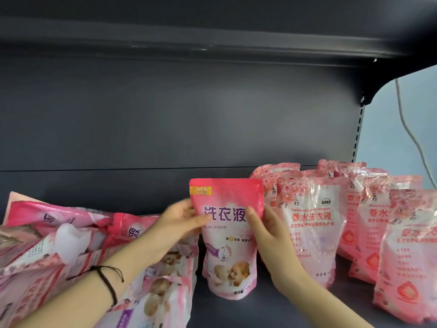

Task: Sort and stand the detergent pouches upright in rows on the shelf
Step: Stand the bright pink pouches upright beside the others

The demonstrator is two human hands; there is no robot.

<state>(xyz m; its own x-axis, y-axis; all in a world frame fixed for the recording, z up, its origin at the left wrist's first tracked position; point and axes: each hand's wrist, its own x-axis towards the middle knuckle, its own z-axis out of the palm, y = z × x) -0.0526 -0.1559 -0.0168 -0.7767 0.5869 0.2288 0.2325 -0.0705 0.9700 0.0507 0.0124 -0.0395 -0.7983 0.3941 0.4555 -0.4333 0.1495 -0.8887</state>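
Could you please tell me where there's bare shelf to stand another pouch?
Bare shelf shows in front, between the held pouch and the front right pouch. The heap of lying pouches crowds the left; standing rows fill the right.

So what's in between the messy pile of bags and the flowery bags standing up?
The head view shows one pink pouch with babies on it, held upright by the left hand and right hand.

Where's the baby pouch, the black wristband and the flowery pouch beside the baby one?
Baby pouch [228, 247], head view, front middle.
Wristband [107, 283], head view, strap on left wrist.
Flowery pouch [312, 235], head view, front under red writing.
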